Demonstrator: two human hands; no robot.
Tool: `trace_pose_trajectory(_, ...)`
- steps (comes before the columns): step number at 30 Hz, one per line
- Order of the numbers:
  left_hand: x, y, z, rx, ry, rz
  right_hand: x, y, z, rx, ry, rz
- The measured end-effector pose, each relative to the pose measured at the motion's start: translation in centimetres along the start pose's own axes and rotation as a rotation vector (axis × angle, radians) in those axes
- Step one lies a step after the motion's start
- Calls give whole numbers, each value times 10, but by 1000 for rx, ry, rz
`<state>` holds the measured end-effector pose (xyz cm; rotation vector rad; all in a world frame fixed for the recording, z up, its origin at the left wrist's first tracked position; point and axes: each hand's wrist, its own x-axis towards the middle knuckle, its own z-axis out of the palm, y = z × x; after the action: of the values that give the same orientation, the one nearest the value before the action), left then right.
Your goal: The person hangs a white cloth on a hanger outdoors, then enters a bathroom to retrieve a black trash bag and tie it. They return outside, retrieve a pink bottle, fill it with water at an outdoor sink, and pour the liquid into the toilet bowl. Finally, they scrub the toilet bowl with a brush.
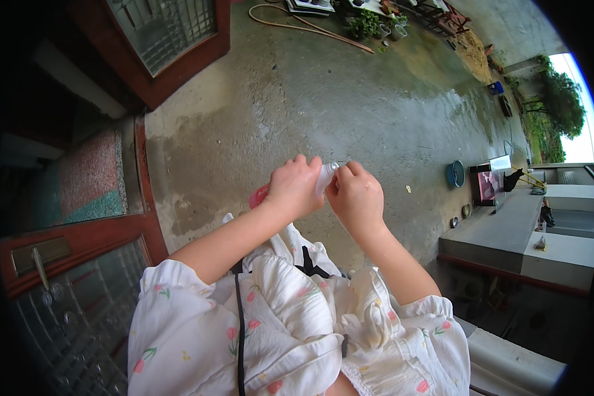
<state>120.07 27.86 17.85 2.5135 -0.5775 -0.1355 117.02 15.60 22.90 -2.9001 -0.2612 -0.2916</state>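
Observation:
My left hand (297, 188) is wrapped around a plastic bottle (324, 179), which lies tilted across in front of my body. Its whitish, see-through neck end points to the right, and a pink part (259, 195) shows on the other side of the hand. The middle of the bottle is hidden under my fingers. At the bottle's mouth, the fingers of my right hand (357, 190) are curled in and pinched together. Whether a cap sits between them is hidden. Both hands are held above the wet concrete floor (297, 114).
To the left stand red-framed glass doors (153, 89), one with a metal handle (39, 267). A hose (317, 30) and potted plants (364, 24) lie ahead. On the right are a blue basin (455, 174), small bowls (467, 211) and a concrete ledge (500, 222).

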Motion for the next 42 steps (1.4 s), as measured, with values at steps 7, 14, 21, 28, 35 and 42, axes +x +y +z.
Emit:
trace_pose_trajectory(7, -5, -2, 3, 36, -9, 36, -8, 3, 10, 98, 93, 19)
trace_pose_trajectory(14, -11, -5, 8, 21, 6, -4, -6, 4, 5, 353, 143, 114)
trace_pose_trajectory(21, -15, -6, -11, 4, -24, -15, -11, 9, -13, 565, 29, 149)
trace_pose_trajectory(28, -17, -6, -13, 54, -51, -9, -14, 3, -5, 436, 79, 42)
trace_pose_trajectory(35, -20, -11, -2, 139, -47, 20, -16, -6, 3, 118, -30, -3)
trace_pose_trajectory(42, -21, -15, 8, 159, -68, 40, -15, -17, 9, 25, -65, 23)
